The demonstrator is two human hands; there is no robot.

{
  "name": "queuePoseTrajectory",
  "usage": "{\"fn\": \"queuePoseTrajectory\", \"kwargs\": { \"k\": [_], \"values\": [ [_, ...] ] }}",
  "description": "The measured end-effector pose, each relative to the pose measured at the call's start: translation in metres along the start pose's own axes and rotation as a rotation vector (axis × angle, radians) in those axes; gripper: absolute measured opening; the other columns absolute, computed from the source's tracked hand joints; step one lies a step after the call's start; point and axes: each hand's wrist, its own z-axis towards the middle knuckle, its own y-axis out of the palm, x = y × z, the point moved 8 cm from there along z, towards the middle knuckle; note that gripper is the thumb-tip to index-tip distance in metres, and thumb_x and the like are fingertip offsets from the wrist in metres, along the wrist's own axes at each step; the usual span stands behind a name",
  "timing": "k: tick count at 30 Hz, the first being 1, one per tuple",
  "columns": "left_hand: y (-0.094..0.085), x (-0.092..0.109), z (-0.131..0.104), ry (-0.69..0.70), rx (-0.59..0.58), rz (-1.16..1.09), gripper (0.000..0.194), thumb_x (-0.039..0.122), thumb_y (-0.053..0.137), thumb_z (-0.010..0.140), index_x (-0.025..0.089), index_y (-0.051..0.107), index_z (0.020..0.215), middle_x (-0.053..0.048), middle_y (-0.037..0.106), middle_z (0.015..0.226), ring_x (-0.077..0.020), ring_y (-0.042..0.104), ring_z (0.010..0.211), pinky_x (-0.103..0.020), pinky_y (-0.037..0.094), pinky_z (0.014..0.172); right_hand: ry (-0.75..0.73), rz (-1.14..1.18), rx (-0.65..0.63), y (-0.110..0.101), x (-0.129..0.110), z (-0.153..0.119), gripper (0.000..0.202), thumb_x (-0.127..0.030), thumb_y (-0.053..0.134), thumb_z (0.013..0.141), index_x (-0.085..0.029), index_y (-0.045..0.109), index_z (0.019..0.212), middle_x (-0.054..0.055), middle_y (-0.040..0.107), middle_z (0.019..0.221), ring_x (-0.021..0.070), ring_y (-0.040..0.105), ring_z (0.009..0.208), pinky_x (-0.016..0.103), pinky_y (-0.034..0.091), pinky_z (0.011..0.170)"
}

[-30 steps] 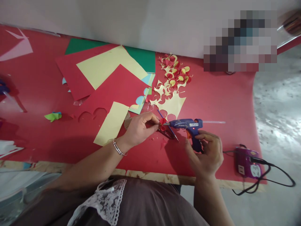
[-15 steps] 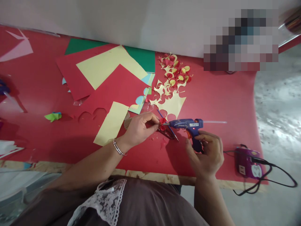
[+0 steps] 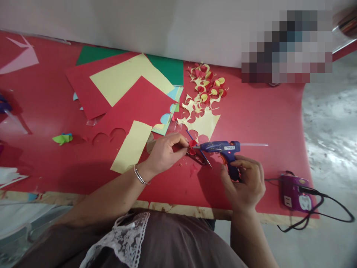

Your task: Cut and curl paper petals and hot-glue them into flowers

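Between the thumb and fingers of my left hand (image 3: 167,150) is a small red paper flower (image 3: 192,146), pinched at its left side. My right hand (image 3: 247,182) is closed round the handle of a blue hot glue gun (image 3: 220,146), which lies level with a clear glue stick (image 3: 255,144) out of its back and a small red light lit. The gun's nozzle meets the red paper; the exact contact is too small to tell. Under the flower lie scissors (image 3: 201,160), partly hidden, and a thin blue pen-like stick (image 3: 205,159).
Yellow paper scraps (image 3: 206,121) and red-and-yellow paper pieces (image 3: 213,87) lie beyond my hands. Coloured sheets (image 3: 139,100) overlap at centre left. A purple power socket (image 3: 295,193) with black cable sits at the right edge. A green paper piece (image 3: 63,139) and another glue gun (image 3: 5,106) are left.
Almost nothing differs. Both hands keep their places with the flower and the glue gun; the whole view has shifted only very slightly.
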Motion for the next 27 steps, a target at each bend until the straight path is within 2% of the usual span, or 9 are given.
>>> {"fn": "queuePoseTrajectory", "kwargs": {
  "k": [6,14,19,27],
  "values": [
    [-0.0001,-0.0007,-0.0001,0.008,0.009,-0.005,0.011,0.01,0.073,0.088,0.02,0.068,0.087,-0.005,0.079,0.092,-0.0164,0.075,0.085,-0.028,0.061,0.078,-0.04,-0.005,0.013,-0.0016,-0.0046,0.0012,0.015,-0.027,0.079,0.09,-0.023,0.065,0.096,0.007,0.077,0.1,0.0234,0.075,0.091,0.037,0.061,0.077],
    [0.0003,0.002,0.0001,0.024,0.007,-0.012,0.011,0.01,0.072,0.09,0.02,0.068,0.087,-0.005,0.079,0.092,-0.0161,0.075,0.085,-0.029,0.061,0.08,-0.032,0.002,0.014,-0.0006,-0.002,0.0006,0.016,-0.027,0.079,0.09,-0.024,0.066,0.097,0.006,0.077,0.1,0.0246,0.076,0.092,0.04,0.061,0.082],
    [0.0002,0.001,0.0002,0.018,0.007,0.009,0.01,0.011,0.072,0.089,0.02,0.068,0.087,-0.005,0.079,0.091,-0.0166,0.075,0.084,-0.029,0.061,0.077,-0.019,0.003,0.025,-0.0016,-0.0001,-0.0007,0.016,-0.026,0.08,0.089,-0.024,0.066,0.097,0.005,0.076,0.096,0.0243,0.075,0.09,0.039,0.062,0.08],
    [0.0019,-0.0005,0.0004,0.013,-0.004,0.012,0.009,0.013,0.072,0.09,0.021,0.069,0.087,-0.005,0.079,0.089,-0.0162,0.074,0.081,-0.03,0.06,0.075,0.012,0.0,0.021,-0.0009,0.0041,-0.0027,0.017,-0.028,0.08,0.088,-0.024,0.067,0.097,0.007,0.077,0.102,0.0249,0.075,0.092,0.041,0.064,0.079]
  ]
}}
